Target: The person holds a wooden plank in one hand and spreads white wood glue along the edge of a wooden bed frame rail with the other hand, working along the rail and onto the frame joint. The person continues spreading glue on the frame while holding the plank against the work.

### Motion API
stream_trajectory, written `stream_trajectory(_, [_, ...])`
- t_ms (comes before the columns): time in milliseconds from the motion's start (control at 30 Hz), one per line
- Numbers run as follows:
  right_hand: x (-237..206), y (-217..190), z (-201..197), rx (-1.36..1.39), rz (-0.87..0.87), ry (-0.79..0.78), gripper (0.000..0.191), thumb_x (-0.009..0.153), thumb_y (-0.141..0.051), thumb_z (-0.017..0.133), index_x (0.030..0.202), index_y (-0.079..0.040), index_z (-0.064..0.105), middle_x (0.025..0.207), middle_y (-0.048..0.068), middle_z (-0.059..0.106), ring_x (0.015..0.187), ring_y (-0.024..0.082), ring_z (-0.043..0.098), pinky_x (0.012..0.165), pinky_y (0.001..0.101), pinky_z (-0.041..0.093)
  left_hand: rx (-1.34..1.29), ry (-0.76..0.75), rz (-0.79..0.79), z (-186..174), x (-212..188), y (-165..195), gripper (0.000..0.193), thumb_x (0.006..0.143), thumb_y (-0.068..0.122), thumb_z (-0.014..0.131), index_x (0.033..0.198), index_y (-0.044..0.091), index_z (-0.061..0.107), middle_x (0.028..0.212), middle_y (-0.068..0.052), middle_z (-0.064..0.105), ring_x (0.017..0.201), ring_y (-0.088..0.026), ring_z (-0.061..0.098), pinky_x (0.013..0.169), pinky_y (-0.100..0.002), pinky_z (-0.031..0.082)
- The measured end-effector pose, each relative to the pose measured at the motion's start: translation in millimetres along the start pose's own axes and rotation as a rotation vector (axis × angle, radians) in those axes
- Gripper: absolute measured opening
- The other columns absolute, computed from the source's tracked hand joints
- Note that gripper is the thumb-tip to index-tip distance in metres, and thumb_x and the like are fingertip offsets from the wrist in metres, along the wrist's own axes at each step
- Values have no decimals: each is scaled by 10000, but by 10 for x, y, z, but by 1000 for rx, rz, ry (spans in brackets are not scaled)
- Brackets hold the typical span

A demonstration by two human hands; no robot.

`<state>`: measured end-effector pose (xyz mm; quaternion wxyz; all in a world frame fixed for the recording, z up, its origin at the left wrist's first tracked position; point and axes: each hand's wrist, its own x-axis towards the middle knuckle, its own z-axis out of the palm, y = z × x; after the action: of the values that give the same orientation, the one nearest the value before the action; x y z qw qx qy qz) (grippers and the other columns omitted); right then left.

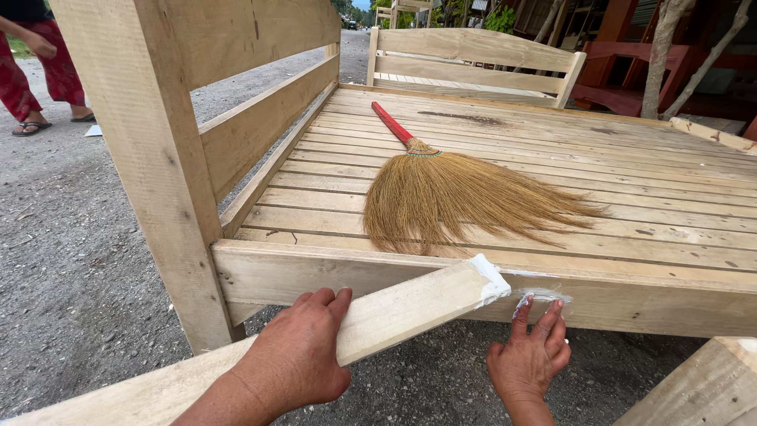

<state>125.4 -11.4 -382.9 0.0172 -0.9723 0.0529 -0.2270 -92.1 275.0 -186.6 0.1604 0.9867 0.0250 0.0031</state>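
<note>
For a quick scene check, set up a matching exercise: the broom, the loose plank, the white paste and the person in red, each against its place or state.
Things:
1. broom
2. loose plank
3. white paste
4. person in red

Places or states:
A. smeared on the side rail of the bed frame
B. standing on the gravel, far left
C. lying flat on the slats
D. held in the left hand, white at its end

The right hand has a fingertip at the paste.

Pairs: 1-C, 2-D, 3-A, 4-B
</note>
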Motion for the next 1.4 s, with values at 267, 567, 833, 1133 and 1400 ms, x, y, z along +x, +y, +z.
stream_trajectory(267, [12,24,-19,43,26,-7,1142,732,-363,747,1667,-194,113,1706,290,-101,1562,398,31,1187,572,118,-10,0,13,17,-33,8,955,650,141,766,1497,-10,352,1282,-163,561,1289,-312,525,1139,-386,451])
stream_trajectory(567, [91,224,115,190,129,18,1246,663,-380,796,1666,-133,99,1695,283,-102,1554,406,30,1191,568,122,-13,6,20,50,-16,-8,952,643,136,763,1491,-17,357,1296,-172,559,1293,-317,526,1140,-389,449])
stream_trajectory(833, [122,210,126,209,152,3,1288,646,-393,818,1671,-133,83,1703,261,-99,1551,401,47,1200,555,138,-10,4,17,84,6,-46,963,639,146,771,1489,-25,352,1299,-175,559,1292,-320,529,1138,-389,452])
stream_trajectory(1133, [99,122,143,155,104,44,1262,655,-419,812,1664,-118,116,1705,285,-82,1550,406,66,1213,565,119,0,-9,2,74,3,-72,954,654,154,768,1496,-15,353,1294,-170,562,1292,-315,532,1140,-386,456])
stream_trajectory(1400, [101,91,173,131,60,59,1243,659,-383,788,1663,-119,104,1710,285,-103,1560,409,59,1200,587,111,9,-37,-16,64,14,-62,963,662,152,770,1506,-10,336,1312,-161,548,1301,-302,522,1151,-384,444])
